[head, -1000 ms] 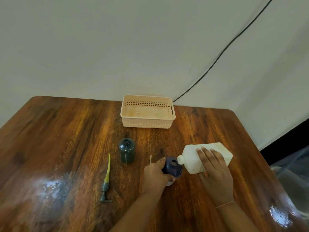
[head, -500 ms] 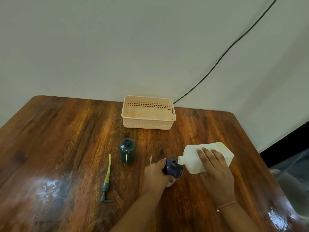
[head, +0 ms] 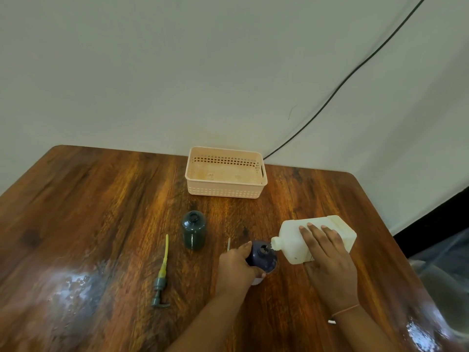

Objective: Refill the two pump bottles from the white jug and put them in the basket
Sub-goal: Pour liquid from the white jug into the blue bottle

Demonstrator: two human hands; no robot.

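Observation:
My right hand grips the white jug, tipped on its side with its spout over the mouth of a dark blue bottle. That bottle stands upright, steadied by my left hand wrapped around its left side. A second, dark green bottle stands open and uncapped to the left. Its grey pump head with a yellow tube lies flat on the table further left. The peach basket sits at the table's far edge with nothing in it.
A thin pale stick, perhaps another pump tube, lies just left of my left hand. The wooden table has wet glare patches front left and front right. A black cable runs along the wall behind the basket.
The jug's spout has come slightly closer, down onto the blue bottle's mouth. Both hands have kept their grips; the view has shifted a little.

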